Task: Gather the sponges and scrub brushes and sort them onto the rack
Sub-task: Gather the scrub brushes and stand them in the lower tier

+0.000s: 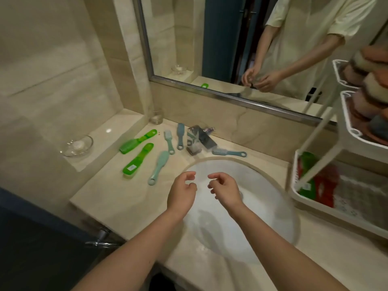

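Our left hand [182, 191] and right hand [225, 190] hover loosely curled, each grip empty, above the sink [273, 206]; 6 brushes [161, 162] beside it could slide in.

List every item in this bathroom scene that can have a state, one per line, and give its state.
Left hand: empty, fingers curled, over the sink.
Right hand: empty, fingers curled.
Green brushes: two, lying flat on the counter.
Pale blue brushes: four, lying loose by the faucet.
Faucet: no water running.
Sink: holds no items.
Rack: bottom tier part filled, upper tiers stacked with sponges.
Glass dish: holds a white lump.
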Tool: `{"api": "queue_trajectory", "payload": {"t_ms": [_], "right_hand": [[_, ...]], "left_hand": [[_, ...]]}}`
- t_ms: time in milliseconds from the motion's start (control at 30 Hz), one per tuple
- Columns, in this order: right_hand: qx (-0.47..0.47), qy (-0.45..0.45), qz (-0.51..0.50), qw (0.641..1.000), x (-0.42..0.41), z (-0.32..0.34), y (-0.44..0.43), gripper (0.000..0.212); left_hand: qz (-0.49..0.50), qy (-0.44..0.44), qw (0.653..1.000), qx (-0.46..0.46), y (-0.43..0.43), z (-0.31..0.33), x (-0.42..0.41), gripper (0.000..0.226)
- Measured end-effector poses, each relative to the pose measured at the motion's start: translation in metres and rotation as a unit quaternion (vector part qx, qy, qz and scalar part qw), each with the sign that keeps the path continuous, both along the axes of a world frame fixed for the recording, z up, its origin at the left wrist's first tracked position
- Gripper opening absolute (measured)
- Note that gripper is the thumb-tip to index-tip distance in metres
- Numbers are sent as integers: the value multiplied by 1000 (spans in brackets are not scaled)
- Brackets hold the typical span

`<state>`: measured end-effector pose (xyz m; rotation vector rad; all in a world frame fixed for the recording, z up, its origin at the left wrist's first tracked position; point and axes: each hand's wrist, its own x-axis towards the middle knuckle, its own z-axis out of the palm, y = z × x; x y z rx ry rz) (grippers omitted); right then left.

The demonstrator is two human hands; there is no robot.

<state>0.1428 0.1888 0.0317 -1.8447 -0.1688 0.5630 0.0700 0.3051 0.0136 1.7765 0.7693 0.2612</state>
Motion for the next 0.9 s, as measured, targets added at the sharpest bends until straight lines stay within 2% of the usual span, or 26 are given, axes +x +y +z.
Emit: {"api": "queue_trajectory", "payload": {"t_ms": [233, 400, 500, 633, 700, 800, 900], "right_hand": [[-21, 5, 75, 997, 1, -3, 112, 24], [-39, 11, 130, 991, 1, -21, 189, 26], [-52, 14, 146, 988, 1, -35, 224, 28], [-72, 16, 152, 986, 2, -49, 255, 29], [-81, 15, 161, 984, 3, -54, 264, 34], [-102, -8, 192, 976, 7, -59, 274, 49], [-146, -101, 231, 957, 14, -61, 281, 60]], "left_hand": [[52, 10, 998, 32, 112, -7, -7, 35], [54, 62, 991, 104, 183, -24, -15, 38], [27, 116, 978, 173, 215, -37, -19, 42], [-67, 211, 952, 210, 243, -63, -21, 56], [-103, 232, 938, 235, 253, -76, -23, 59], [-101, 182, 951, 227, 263, -88, -25, 55], [-71, 108, 974, 187, 271, -83, -24, 44]]}}
